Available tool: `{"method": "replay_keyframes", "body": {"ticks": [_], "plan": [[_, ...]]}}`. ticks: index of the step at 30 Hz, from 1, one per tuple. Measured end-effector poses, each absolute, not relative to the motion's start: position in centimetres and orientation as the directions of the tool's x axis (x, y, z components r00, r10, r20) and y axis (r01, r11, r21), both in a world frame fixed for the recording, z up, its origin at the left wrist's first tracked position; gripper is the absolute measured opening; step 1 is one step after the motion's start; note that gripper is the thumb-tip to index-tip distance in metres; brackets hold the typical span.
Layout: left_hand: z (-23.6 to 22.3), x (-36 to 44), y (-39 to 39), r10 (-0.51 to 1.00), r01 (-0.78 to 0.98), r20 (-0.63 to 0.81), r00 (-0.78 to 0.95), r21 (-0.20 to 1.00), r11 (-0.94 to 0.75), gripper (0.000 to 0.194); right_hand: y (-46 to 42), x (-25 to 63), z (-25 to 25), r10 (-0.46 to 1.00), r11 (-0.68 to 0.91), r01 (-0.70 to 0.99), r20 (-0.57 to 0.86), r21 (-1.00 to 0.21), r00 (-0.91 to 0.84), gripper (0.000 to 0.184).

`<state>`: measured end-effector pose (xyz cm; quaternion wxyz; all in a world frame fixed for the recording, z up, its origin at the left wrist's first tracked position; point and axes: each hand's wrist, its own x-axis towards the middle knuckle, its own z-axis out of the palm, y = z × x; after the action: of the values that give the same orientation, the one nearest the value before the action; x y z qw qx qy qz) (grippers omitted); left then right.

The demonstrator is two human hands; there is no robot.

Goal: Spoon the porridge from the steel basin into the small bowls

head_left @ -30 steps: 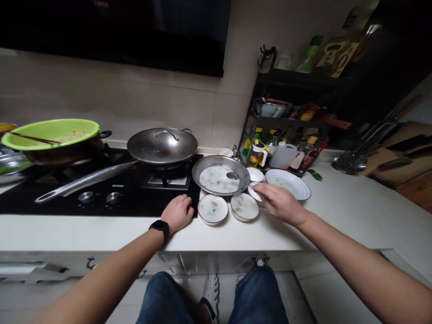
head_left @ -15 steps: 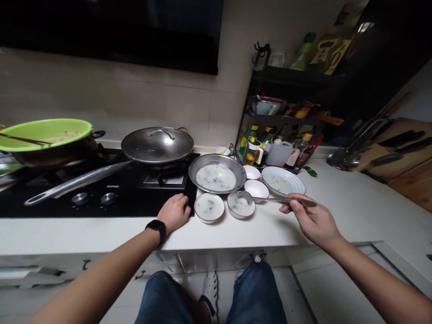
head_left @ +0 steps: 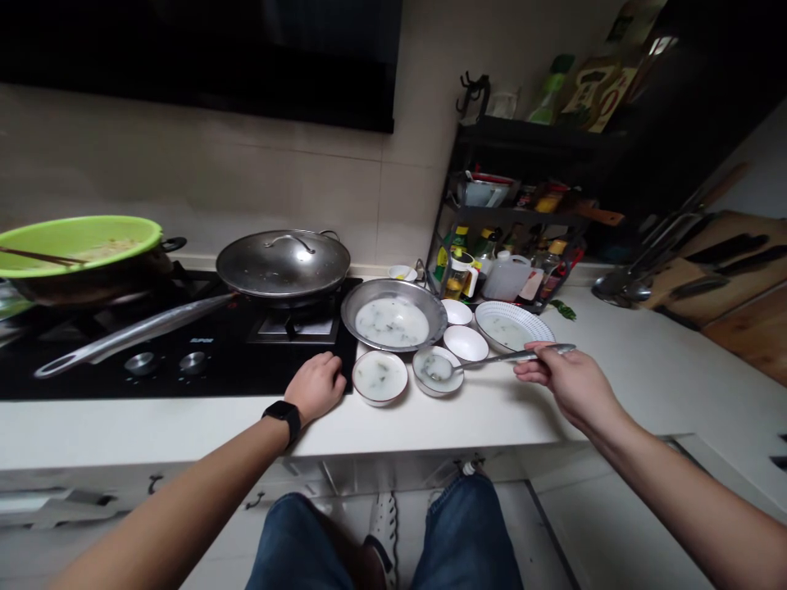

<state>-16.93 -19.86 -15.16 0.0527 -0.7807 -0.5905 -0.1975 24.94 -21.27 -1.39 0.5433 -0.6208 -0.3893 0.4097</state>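
My right hand (head_left: 575, 381) grips the handle of a metal ladle (head_left: 513, 356). The ladle's head lies in a small white bowl (head_left: 438, 387) and is filled with pale, milky soup with dark bits. Beside it on the left stands another small bowl (head_left: 379, 399) of the same soup. Behind these two sits a wide metal basin (head_left: 436, 332), also with soup in it. My left hand (head_left: 315, 387), with a black watch at the wrist, rests in a loose fist at the front edge of the stove, holding nothing.
Two small white bowls (head_left: 466, 344) and a patterned plate (head_left: 544, 329) with soup stand behind the ladle. A lidded wok (head_left: 283, 266) sits on the stove (head_left: 227, 348), its long handle reaching left. A green basin (head_left: 123, 238) is far left; a condiment rack (head_left: 522, 217) stands behind.
The ladle's head has turned upright in the small bowl and now holds soup. My right hand has tilted slightly with the handle. My left hand stays in place.
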Motion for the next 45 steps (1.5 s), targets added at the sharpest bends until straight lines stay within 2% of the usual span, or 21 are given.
{"method": "replay_keyframes", "body": {"ticks": [4,15,22,26,28,31,34,36,37,39,42,45], "plan": [[-15.2,-16.9,-19.9,0.900,0.942,0.373,0.225,0.152,-0.298,0.013,-21.2,25.2,-0.4,0.934,-0.090,0.026,-0.076,-0.996,0.349,0.008],[-15.2,-16.9,-19.8,0.897,0.943,0.376,0.233,0.136,-0.303,0.014,-17.7,23.0,4.7,0.937,-0.012,0.076,0.015,-0.997,0.350,0.025],[-15.2,-16.9,-19.8,0.904,0.943,0.361,0.229,0.149,-0.299,0.014,-13.2,20.0,2.3,0.944,0.025,0.108,0.059,-0.994,0.324,0.018],[-15.0,-16.8,-19.9,0.911,0.945,0.349,0.220,0.156,-0.288,0.015,-12.1,18.2,-0.1,0.967,0.132,0.211,0.172,-0.968,0.185,0.006],[-14.9,-16.8,-19.9,0.915,0.945,0.342,0.215,0.165,-0.284,0.016,-12.4,17.9,-0.8,0.949,0.280,0.325,0.311,-0.903,0.047,0.014],[-14.9,-16.8,-19.9,0.917,0.944,0.341,0.208,0.175,-0.280,0.015,-13.5,17.9,-1.3,0.835,0.541,0.516,0.501,-0.665,-0.229,0.021],[-15.0,-16.8,-19.9,0.916,0.944,0.342,0.211,0.171,-0.282,0.014,-14.6,18.2,-1.2,0.672,0.739,0.541,0.493,-0.401,-0.552,0.021],[-15.0,-16.8,-19.9,0.915,0.944,0.340,0.216,0.166,-0.284,0.014,-15.4,18.6,-1.0,0.600,0.800,0.504,0.442,-0.327,-0.667,0.022],[-15.1,-16.9,-19.9,0.915,0.945,0.340,0.216,0.164,-0.284,0.014,-15.9,18.9,-0.8,0.597,0.802,0.505,0.442,-0.319,-0.670,0.022],[-15.1,-16.8,-19.9,0.914,0.944,0.342,0.217,0.164,-0.285,0.015,-17.2,19.7,-0.2,0.651,0.756,0.548,0.503,-0.359,-0.568,0.022],[-15.0,-16.8,-19.9,0.912,0.943,0.348,0.217,0.168,-0.289,0.014,-19.8,21.6,1.0,0.772,0.600,0.586,0.586,-0.544,-0.246,0.022],[-14.9,-16.8,-19.9,0.911,0.942,0.347,0.222,0.164,-0.292,0.015,-22.4,23.7,1.5,0.863,0.426,0.521,0.504,-0.740,0.010,0.023]]}}
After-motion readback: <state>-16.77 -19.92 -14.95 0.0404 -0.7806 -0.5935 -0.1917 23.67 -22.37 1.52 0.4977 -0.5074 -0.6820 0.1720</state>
